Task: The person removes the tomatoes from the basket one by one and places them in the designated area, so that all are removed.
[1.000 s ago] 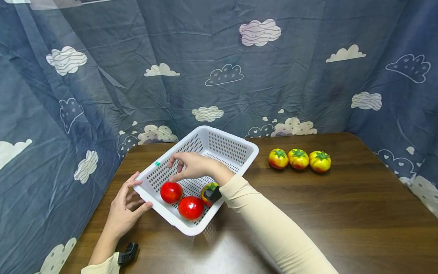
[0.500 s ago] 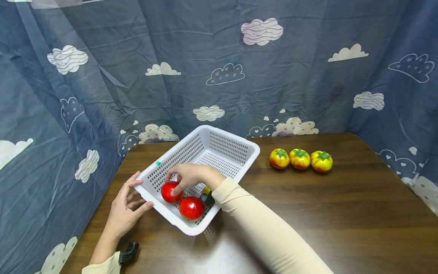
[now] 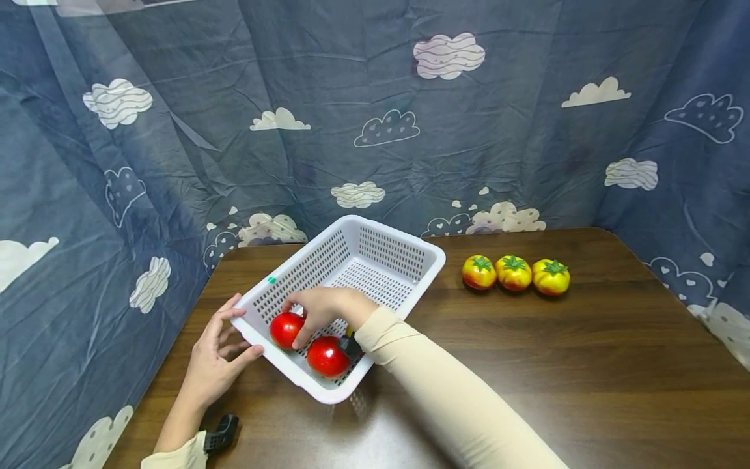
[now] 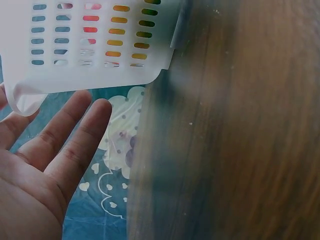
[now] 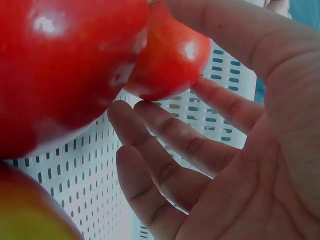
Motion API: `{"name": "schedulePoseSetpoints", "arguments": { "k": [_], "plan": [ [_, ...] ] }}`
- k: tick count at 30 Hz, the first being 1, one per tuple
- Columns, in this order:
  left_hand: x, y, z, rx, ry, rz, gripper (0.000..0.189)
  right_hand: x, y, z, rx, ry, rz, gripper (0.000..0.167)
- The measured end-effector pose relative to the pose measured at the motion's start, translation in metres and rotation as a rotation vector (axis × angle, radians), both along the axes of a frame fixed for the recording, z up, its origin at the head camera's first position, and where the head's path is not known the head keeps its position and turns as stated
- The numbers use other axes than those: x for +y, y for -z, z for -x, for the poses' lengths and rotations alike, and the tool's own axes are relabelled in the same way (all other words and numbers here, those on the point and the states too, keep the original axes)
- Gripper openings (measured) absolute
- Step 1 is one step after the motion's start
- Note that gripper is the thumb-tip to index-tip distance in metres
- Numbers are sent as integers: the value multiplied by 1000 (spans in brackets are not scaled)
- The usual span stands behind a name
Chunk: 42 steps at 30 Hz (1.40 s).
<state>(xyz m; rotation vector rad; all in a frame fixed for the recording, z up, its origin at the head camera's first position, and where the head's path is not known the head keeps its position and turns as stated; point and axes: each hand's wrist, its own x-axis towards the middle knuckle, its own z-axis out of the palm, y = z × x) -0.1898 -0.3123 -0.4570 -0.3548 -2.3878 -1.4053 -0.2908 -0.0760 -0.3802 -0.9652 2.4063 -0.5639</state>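
Note:
A white perforated plastic basket (image 3: pixel 404 267) stands at an angle on the table. Inside its near end, my right hand (image 3: pixel 325 307) has thumb and index finger on either side of a smooth red tomato (image 3: pixel 285 330); the other fingers spread below it in the right wrist view. A second red tomato (image 3: pixel 328 357) lies close by. The right wrist mostly hides a yellow-red tomato (image 5: pixel 30 210) behind it. At the basket's left corner, my left hand (image 3: pixel 213 358) touches the rim with thumb and fingertips; its fingers look fairly straight in the left wrist view.
Three yellow-red tomatoes with green leafy tops, the middle one (image 3: pixel 513 273) between its neighbours, form a row right of the basket on the brown wooden table (image 3: pixel 586 365). A blue cloud-patterned curtain (image 3: pixel 305 163) hangs behind and along the sides.
My right hand has come down and toward me onto the left red tomato, which has shifted slightly left. The left hand and the basket stay in place.

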Motion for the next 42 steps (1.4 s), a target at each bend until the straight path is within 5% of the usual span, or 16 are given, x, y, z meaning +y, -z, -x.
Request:
{"name": "schedulePoseSetpoints", "arguments": {
  "k": [19, 42],
  "plan": [
    [-1, 0, -1, 1, -9, 11, 71, -9, -2, -6, 54, -27, -74, 69],
    [1, 1, 0, 15, -8, 16, 73, 27, -16, 13, -67, 16, 93, 62]
  ]
}}
